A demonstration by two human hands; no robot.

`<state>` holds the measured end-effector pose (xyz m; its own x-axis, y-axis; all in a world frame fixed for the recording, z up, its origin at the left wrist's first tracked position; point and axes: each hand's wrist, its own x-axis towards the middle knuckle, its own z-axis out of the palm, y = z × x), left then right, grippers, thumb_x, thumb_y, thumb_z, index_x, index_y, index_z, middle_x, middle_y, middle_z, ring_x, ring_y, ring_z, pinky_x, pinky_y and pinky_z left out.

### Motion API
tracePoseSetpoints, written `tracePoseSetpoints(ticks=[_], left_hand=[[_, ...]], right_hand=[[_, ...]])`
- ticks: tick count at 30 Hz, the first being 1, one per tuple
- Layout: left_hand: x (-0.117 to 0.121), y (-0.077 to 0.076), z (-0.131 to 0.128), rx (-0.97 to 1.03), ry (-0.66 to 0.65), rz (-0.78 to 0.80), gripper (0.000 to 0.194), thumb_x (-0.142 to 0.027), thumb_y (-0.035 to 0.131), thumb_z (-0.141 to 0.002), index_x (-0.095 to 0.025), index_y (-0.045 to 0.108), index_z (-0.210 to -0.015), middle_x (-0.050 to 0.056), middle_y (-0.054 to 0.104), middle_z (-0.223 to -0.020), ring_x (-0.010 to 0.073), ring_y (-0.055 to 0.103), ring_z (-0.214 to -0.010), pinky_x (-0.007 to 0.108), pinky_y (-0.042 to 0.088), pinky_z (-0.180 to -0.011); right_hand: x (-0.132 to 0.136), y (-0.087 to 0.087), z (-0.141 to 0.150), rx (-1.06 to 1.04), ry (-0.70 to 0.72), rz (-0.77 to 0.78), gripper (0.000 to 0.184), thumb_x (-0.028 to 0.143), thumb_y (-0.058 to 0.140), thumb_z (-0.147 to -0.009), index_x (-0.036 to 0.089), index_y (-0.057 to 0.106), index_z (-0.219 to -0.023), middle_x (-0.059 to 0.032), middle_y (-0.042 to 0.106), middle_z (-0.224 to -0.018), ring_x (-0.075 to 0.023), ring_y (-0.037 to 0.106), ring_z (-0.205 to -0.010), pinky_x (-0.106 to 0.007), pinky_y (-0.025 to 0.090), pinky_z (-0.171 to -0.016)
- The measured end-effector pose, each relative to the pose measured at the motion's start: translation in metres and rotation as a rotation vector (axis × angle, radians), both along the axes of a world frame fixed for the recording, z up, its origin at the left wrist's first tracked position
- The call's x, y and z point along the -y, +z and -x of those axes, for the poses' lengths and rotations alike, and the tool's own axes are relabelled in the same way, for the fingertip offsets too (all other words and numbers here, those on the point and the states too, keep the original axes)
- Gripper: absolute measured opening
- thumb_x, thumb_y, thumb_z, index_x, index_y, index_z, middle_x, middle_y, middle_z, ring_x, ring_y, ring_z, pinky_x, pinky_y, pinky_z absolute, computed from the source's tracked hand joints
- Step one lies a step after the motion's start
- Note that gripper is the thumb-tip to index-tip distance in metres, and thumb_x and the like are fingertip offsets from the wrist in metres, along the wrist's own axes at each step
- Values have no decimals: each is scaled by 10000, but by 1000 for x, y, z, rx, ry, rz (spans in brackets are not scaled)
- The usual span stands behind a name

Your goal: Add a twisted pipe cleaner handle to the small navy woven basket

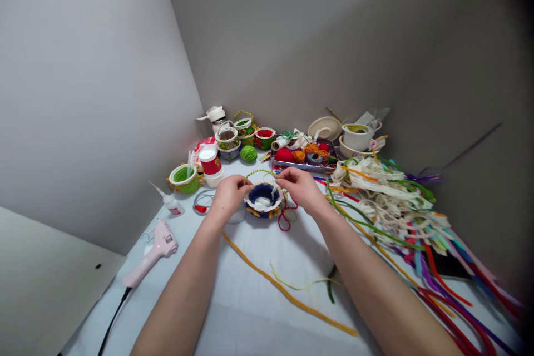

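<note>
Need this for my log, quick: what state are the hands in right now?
Left hand: closed, pinching the green twisted cord.
Right hand: closed, pinching the same cord.

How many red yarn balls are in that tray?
2 that I can see: one red ball at the left end of the tray, beyond the right hand, and another toward its right end. More may be hidden.

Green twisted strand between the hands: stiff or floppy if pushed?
Probably springy: the green twisted strand holds an arch between the left hand and right hand, not sagging. Likely light and easily bent, since it looks thin.
</note>
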<state>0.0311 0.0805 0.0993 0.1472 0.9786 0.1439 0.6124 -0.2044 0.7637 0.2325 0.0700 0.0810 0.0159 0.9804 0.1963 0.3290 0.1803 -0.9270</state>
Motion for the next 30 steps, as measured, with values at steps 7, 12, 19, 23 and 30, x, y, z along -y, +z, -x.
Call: tracePoseSetpoints(ticks=[7, 12, 19, 23, 30], left_hand=[[12, 12, -7, 475, -168, 258, 252, -320, 675, -729, -138, 679, -902, 71, 715, -883, 153, 638, -781, 267, 490, -724], [16, 17, -5, 893, -231, 503, 284, -295, 795, -648, -123, 683, -844, 41, 668, -772, 92, 588, -682, 191, 436, -607], [28, 18, -15, 933, -415, 643, 329, -275, 820, -632, -111, 662, -870, 9, 620, -681, 69, 537, -591, 195, 405, -580], [36, 17, -24, 963, -532, 673, 325, -293, 803, -666, -144, 607, -877, 2, 611, -686, 80, 549, -608, 189, 390, -562], [38, 14, -25, 920, -574, 772, 370, -422, 761, -699, -102, 649, -850, 37, 624, -715, 69, 545, -598, 179, 398, -567]], right_hand=[[10, 26, -5, -209, 7, 67, 215, 355, 650, -688, 178, 539, -736, 39, 522, -632, -92, 444, -543, -224, 363, -518], [17, 40, -20, -205, 114, 147, 241, 363, 669, -684, 180, 536, -767, 45, 529, -633, -91, 464, -541, -231, 385, -528], [36, 64, -34, 308, 104, -202, 399, 321, 651, -788, 222, 592, -1170, -81, 599, -1213, -226, 555, -1101, -368, 434, -920], [52, 80, -22, 392, 206, -367, 287, 268, 555, -873, 240, 636, -1147, -66, 639, -1172, -211, 561, -1105, -348, 417, -946], [56, 79, -20, 422, 294, -202, 181, 279, 524, -888, 201, 681, -844, 11, 661, -734, -117, 533, -640, -217, 386, -598]])
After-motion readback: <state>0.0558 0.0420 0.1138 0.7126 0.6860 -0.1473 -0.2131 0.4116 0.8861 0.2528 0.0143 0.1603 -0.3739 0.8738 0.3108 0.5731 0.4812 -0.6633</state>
